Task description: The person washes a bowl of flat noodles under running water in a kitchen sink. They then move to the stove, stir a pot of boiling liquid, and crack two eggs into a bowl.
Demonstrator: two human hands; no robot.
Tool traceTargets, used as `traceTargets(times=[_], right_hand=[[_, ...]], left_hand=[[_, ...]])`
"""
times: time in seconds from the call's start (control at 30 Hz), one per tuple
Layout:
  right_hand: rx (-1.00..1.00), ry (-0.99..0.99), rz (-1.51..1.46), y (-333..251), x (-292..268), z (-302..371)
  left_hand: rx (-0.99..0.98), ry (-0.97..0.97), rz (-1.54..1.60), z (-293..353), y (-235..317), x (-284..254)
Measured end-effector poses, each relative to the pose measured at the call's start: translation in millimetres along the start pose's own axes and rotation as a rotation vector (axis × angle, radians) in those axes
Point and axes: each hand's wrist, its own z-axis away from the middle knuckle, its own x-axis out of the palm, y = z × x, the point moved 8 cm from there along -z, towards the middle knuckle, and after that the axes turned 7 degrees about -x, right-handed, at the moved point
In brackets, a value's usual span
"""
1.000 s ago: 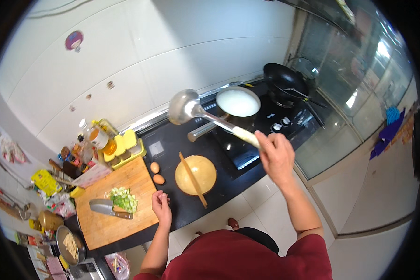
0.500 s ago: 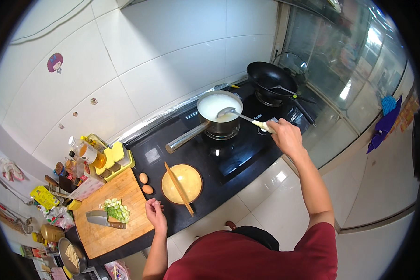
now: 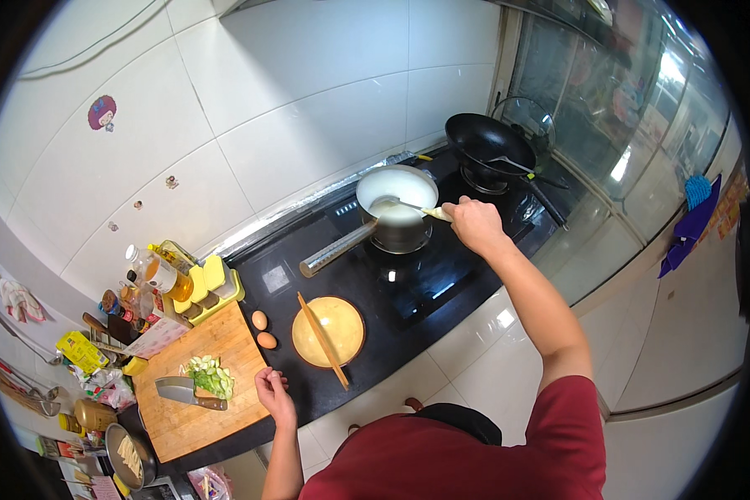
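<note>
My right hand [image 3: 475,225] is closed round the pale handle end of a ladle [image 3: 410,206]. The ladle's bowl dips into white, cloudy liquid in a metal saucepan [image 3: 402,237] on the hob, partly sunk in it. The pan's long handle [image 3: 338,248] points to the lower left. Loosely curled and holding nothing, my left hand [image 3: 276,395] hovers by the right edge of a wooden cutting board [image 3: 246,417]. A yellowish bowl [image 3: 352,327] stands on the counter between my hands, with a pair of chopsticks [image 3: 322,340] laid across its top.
Two brown eggs [image 3: 262,330] lie beside the board. On it are a cleaver [image 3: 175,388] and chopped green vegetable [image 3: 217,381]. A black wok [image 3: 487,140] sits on the farther burner. Bottles [image 3: 165,277] and yellow-lidded seasoning boxes [image 3: 217,275] line the wall.
My right hand has moved left and slightly up, nearer the saucepan, and the ladle's bowl has shifted to the left within the liquid. My left hand stays near the board.
</note>
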Motion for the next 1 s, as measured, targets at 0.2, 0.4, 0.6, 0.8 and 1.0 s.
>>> traceTargets(times=[0.2,0.4,0.6,0.8,1.0], right_hand=[[0.073,0.015,0.045,1.1,22.7,-8.0],[0.122,-0.011,0.022,10.5,21.0,-2.7],[0.105,-0.083,-0.022,11.4,-6.9,12.8],[0.077,-0.194,-0.096,-3.4,-30.1,19.6],[0.016,-0.106,-0.05,-25.8,-16.9,16.4]], left_hand=[[-0.003,0.0,-0.009,0.7,2.0,-6.0],[-0.007,-0.003,-0.01,-2.0,0.1,-9.5],[-0.018,-0.039,0.001,-6.7,-1.5,1.3],[0.0,-0.11,0.024,-8.3,16.7,36.0],[0.025,-0.143,0.021,-4.5,19.3,46.7]])
